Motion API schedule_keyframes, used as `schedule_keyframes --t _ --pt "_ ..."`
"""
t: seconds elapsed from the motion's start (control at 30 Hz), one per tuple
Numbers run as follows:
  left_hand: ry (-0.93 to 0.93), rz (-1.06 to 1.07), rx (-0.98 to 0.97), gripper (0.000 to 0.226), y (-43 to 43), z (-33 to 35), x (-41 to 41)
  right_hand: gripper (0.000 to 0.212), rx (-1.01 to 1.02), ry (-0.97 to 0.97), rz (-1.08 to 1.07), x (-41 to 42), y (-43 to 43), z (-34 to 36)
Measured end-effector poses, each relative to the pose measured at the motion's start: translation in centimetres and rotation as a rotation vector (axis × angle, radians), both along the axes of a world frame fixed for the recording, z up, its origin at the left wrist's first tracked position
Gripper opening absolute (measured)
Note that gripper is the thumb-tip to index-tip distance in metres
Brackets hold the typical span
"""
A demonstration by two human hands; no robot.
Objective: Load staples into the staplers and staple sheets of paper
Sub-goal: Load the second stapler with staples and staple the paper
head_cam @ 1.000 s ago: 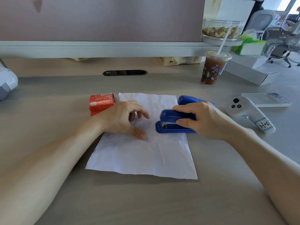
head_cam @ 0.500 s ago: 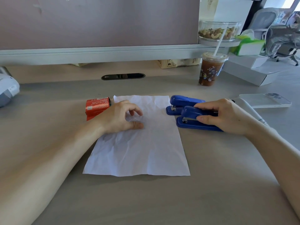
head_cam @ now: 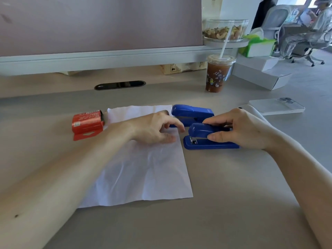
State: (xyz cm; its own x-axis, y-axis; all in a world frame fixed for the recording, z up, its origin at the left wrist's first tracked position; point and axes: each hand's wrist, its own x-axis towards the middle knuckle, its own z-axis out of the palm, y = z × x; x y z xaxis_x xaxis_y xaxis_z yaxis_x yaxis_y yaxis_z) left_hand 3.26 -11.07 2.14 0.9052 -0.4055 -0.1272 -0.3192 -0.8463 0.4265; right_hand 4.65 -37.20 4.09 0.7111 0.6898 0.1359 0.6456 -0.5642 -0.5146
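Note:
A creased white sheet of paper point(head_cam: 143, 169) lies flat on the grey desk. My right hand point(head_cam: 239, 130) grips a blue stapler point(head_cam: 203, 139) that rests on the desk just right of the paper's edge, nose pointing left. A second blue stapler point(head_cam: 192, 112) sits right behind it. My left hand point(head_cam: 154, 128) hovers over the paper's upper right part, fingers apart and reaching toward the staplers, holding nothing. A red staple box point(head_cam: 87, 123) lies at the paper's upper left corner.
An iced drink with a straw point(head_cam: 218, 74) stands behind the staplers. A phone point(head_cam: 276, 106) lies at right, with a white device partly hidden by my right hand. White boxes point(head_cam: 260, 74), a tissue pack and a nut bowl stand far right. A partition wall runs along the back.
My right hand slid the stapler off the paper to the right, beside the second stapler. My left hand lifted off the sheet and moved right toward the staplers.

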Motion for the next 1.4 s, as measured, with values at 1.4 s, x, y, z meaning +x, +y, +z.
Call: schedule_keyframes --t 1.4 --pt "-0.194 0.034 -0.213 0.012 -0.4 -1.6 1.0 0.033 0.064 -0.001 0.023 -0.4 2.4 -1.4"
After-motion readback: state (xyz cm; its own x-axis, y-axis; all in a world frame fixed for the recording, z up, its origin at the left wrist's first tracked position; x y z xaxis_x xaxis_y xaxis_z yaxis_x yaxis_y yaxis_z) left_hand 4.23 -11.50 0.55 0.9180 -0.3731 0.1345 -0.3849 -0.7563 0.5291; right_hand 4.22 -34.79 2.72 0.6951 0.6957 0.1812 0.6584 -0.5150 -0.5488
